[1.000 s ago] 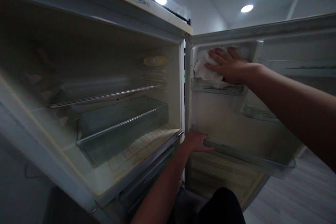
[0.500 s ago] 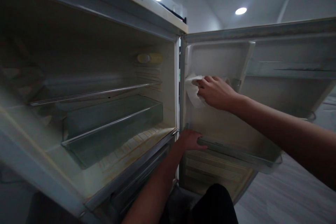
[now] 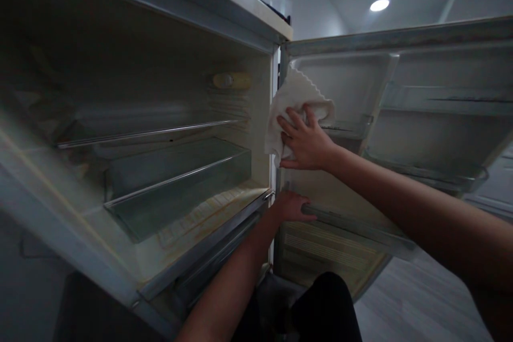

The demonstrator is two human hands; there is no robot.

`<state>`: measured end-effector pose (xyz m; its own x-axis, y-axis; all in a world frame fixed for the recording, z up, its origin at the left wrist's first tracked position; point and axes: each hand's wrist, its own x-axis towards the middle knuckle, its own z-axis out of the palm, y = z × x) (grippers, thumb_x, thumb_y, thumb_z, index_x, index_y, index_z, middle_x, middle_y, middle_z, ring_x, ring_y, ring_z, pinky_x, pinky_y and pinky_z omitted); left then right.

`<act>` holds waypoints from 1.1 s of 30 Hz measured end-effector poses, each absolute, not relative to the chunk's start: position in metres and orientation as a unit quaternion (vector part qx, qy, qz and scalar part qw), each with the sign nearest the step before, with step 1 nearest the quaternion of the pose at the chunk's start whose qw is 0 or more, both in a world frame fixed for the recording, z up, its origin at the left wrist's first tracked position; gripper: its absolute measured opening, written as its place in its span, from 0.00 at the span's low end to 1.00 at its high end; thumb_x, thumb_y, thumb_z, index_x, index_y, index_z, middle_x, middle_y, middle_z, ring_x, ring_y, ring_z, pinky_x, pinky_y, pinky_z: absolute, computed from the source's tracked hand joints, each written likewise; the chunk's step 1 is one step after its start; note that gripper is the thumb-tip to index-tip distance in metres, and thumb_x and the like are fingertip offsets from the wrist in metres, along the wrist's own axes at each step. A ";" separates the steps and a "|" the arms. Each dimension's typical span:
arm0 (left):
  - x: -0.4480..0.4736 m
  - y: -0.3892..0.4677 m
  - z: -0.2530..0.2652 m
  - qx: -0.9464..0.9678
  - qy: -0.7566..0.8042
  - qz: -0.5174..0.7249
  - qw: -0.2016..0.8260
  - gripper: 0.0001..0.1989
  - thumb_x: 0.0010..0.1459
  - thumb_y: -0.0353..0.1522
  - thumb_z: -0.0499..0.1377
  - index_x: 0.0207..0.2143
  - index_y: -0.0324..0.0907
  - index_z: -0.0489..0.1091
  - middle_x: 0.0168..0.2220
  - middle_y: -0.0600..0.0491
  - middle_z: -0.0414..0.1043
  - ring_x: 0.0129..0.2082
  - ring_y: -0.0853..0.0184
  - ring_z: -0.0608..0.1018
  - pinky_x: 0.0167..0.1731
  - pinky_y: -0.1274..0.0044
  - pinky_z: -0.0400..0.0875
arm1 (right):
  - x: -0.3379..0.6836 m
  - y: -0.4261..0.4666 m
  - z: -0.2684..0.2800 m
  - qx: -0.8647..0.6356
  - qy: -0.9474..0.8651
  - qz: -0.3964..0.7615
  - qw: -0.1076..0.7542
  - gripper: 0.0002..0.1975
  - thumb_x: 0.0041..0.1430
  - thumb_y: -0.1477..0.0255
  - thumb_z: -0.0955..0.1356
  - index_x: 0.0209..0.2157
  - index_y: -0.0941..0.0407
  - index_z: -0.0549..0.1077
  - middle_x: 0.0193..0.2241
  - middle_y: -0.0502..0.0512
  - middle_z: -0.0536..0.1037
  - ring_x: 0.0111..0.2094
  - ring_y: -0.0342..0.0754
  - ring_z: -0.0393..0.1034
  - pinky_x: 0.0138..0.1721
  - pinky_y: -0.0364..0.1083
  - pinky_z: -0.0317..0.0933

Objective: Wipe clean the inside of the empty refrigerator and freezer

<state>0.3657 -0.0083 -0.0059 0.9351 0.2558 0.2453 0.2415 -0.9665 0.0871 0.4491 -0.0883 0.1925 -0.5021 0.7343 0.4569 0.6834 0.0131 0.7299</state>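
My right hand [image 3: 306,141] presses a white cloth [image 3: 294,88] with spread fingers against the hinge side of the open fridge door [image 3: 344,72]. The cloth hangs spread out, its scalloped edge at the top, and covers the gap between door and cabinet. Lower down, my left hand [image 3: 292,207] grips the hinge-side end of the clear lower door shelf [image 3: 344,222]. Part of its fingers is hidden behind the shelf's end. Left of both hands, the fridge compartment [image 3: 260,117] stands open.
Inside the fridge are a glass shelf [image 3: 152,134], a clear drawer [image 3: 180,192] and a yellowish lamp cover [image 3: 231,80]. More clear shelves [image 3: 444,99] line the door. Brown stains mark the compartment floor [image 3: 204,227]. My dark-clothed knee [image 3: 328,304] is below the door.
The cloth, bunched in my right hand before, is now spread out. That hand has moved slightly left towards the hinge edge. My left hand stays on the shelf; the view has tilted slightly down.
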 end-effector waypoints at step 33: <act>0.366 -0.005 -0.007 0.983 0.128 0.126 0.041 0.32 0.54 0.60 0.60 0.49 0.49 0.77 0.46 0.51 0.83 0.48 0.52 0.82 0.48 0.66 0.72 | 0.427 -0.062 0.205 0.701 0.560 0.440 -0.033 0.22 0.73 0.71 0.52 0.61 0.60 0.63 0.52 0.74 0.71 0.44 0.57 0.68 0.39 0.51 0.60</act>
<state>0.3657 -0.0054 -0.0071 0.9352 0.2625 0.2377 0.2417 -0.9637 0.1132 0.4267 -0.0619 0.2053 -0.0143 0.7560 0.6545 0.8145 -0.3709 0.4462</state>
